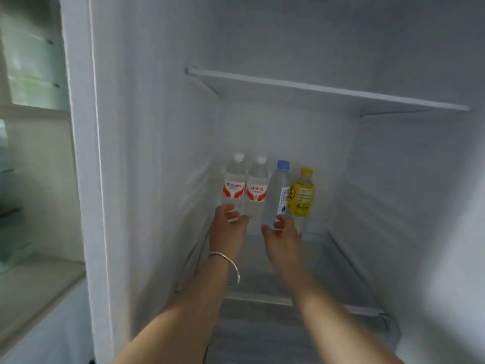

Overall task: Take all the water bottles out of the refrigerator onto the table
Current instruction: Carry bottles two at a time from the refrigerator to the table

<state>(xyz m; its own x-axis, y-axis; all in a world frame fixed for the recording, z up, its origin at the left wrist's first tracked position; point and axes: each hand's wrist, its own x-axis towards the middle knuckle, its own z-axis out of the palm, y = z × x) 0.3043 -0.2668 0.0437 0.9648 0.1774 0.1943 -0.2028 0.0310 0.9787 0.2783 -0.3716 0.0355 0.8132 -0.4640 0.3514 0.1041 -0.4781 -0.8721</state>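
Dim, flat grey light — brightest glare far right of the gripping hands; everything soft with motion blur, edges bowed.

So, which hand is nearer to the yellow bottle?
Right. The right hand grips the blue-capped bottle just beside the yellow bottle; the left hand is further left, at the leftmost red-labelled bottle.

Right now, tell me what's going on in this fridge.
A person is reaching into the open fridge with both hands. The left hand grips the base of the leftmost red-label bottle; the right hand grips the blue-cap bottle, which is tilted. A second red-label bottle and a yellow bottle stand untouched between and beside them. All four are still on the shelf.
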